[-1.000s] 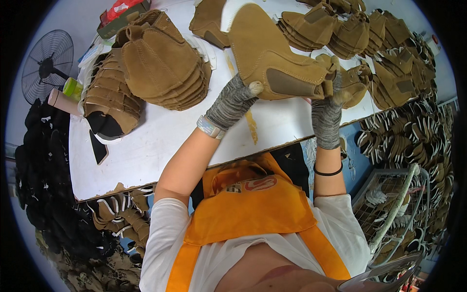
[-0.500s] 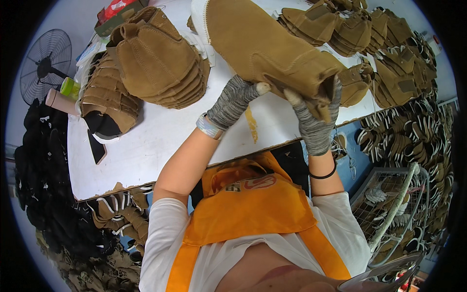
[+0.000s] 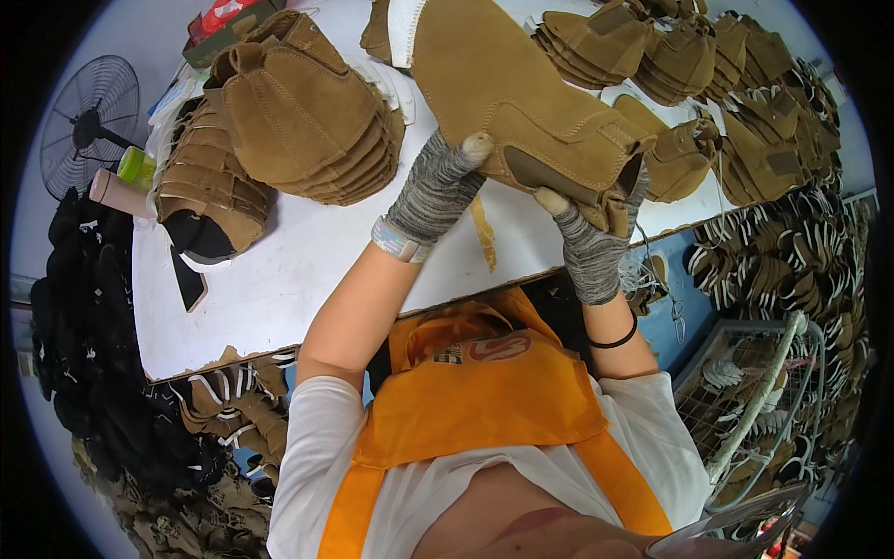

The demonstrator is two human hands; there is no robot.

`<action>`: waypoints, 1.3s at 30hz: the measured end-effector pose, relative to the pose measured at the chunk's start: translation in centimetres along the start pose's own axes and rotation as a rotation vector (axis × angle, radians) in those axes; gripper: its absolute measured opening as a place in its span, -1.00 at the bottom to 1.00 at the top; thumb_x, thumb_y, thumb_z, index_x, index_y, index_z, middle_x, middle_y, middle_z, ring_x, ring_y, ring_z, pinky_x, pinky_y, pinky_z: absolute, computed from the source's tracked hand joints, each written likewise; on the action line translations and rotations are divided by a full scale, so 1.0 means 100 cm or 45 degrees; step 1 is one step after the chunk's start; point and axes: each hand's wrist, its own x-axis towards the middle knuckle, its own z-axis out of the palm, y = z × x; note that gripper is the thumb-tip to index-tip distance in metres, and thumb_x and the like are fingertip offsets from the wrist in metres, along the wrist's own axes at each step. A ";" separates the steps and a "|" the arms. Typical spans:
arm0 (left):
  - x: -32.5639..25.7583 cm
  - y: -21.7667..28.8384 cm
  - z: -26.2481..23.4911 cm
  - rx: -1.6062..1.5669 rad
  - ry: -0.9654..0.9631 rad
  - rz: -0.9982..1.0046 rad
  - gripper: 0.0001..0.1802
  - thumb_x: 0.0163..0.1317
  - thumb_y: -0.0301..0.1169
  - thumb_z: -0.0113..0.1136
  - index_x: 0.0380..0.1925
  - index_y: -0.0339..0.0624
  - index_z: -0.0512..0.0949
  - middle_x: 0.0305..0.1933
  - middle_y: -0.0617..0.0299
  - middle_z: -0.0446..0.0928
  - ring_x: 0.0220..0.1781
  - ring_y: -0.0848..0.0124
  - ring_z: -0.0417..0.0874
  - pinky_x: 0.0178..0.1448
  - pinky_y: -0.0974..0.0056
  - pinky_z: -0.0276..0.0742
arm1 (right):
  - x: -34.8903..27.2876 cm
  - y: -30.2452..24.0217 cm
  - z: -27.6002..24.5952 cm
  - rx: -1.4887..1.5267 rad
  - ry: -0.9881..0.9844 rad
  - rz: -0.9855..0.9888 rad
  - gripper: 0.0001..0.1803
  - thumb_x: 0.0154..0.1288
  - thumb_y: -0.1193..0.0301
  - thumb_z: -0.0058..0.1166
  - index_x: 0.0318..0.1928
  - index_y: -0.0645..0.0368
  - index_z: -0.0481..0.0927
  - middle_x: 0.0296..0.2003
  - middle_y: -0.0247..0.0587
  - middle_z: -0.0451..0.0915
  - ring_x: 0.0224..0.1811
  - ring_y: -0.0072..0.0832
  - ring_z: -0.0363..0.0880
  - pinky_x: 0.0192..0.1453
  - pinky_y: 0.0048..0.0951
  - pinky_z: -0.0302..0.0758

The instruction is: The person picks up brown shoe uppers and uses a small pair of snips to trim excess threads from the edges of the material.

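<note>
A tan boot upper [image 3: 521, 102] is held in both hands, raised above the white table [image 3: 345, 279], its white-edged end pointing to the upper left and its collar end toward the person's right; the left hand [image 3: 442, 182], in a grey knitted glove, is part-way curled, with its thumb against the lower edge near the middle of the upper, while the right hand [image 3: 596, 247], gloved the same way, is cupped around the collar end, thumb on one side and fingers on the other, though most fingers of the left hand are hidden behind the piece, so how far they close on it I cannot tell. A dark side panel [image 3: 538, 170] shows between the two thumbs. On the table to the left stands a tall nested stack of tan uppers [image 3: 298, 112], and beside it a second stack [image 3: 209, 168] lies on its side, with a dark phone [image 3: 189, 281] near its lower end and a pink cup [image 3: 118, 193] at its outer side. More piles of uppers [image 3: 670, 61] fill the far right of the table, and a fan [image 3: 88, 126] stands beyond its left edge
</note>
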 end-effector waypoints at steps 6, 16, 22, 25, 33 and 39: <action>-0.005 0.019 0.019 -0.033 0.132 -0.006 -0.29 0.29 -0.09 0.23 0.30 -0.29 0.27 0.19 0.09 0.46 0.21 0.31 0.51 0.29 0.24 0.47 | 0.024 -0.005 -0.040 0.646 -0.090 -0.038 0.04 0.16 -0.14 0.26 0.42 0.24 0.11 0.32 -0.10 0.30 0.37 -0.28 0.29 0.45 -0.19 0.25; -0.009 0.012 0.021 0.170 0.110 -0.098 -0.33 0.30 -0.04 0.21 0.22 -0.31 0.39 0.11 0.11 0.54 0.10 0.37 0.57 0.20 0.29 0.50 | 0.069 -0.060 -0.024 -1.214 -0.490 -0.856 -0.78 0.23 0.29 0.18 -0.16 0.06 0.72 -0.25 -0.22 0.68 -0.21 -0.32 0.60 -0.10 -0.34 0.50; -0.011 0.007 0.023 0.309 0.146 -0.179 -0.36 0.28 -0.01 0.24 0.14 -0.31 0.47 0.01 0.15 0.59 -0.01 0.41 0.58 0.11 0.32 0.51 | 0.075 -0.057 -0.014 -1.660 -0.637 -0.907 -0.76 0.19 0.26 0.15 -0.17 0.02 0.70 -0.21 -0.27 0.59 -0.09 -0.31 0.55 0.17 -0.03 0.35; -0.010 0.005 0.016 0.552 0.125 -0.225 -0.35 0.26 0.04 0.25 0.11 -0.30 0.50 -0.06 0.15 0.62 -0.06 0.42 0.58 0.08 0.34 0.51 | 0.076 -0.059 -0.012 -1.839 -0.768 -0.954 -0.75 0.19 0.28 0.13 -0.13 0.01 0.68 -0.15 -0.28 0.58 -0.04 -0.34 0.54 0.20 -0.04 0.33; -0.011 0.012 0.024 0.804 0.103 -0.215 -0.44 0.28 -0.05 0.27 0.07 -0.28 0.53 -0.10 0.16 0.63 -0.08 0.44 0.59 0.06 0.35 0.52 | 0.084 -0.059 -0.012 -1.977 -0.956 -1.111 -0.72 0.18 0.29 0.12 -0.10 0.05 0.64 -0.01 -0.23 0.58 0.03 -0.32 0.53 0.27 -0.04 0.29; -0.012 0.011 0.028 0.695 0.144 -0.189 -0.45 0.27 -0.09 0.29 0.09 -0.27 0.52 -0.07 0.19 0.63 -0.05 0.44 0.58 0.09 0.34 0.50 | 0.082 -0.045 -0.015 -1.719 -0.780 -0.919 -0.67 0.05 0.22 0.25 -0.17 0.08 0.63 -0.08 -0.19 0.58 -0.02 -0.28 0.54 0.23 -0.05 0.32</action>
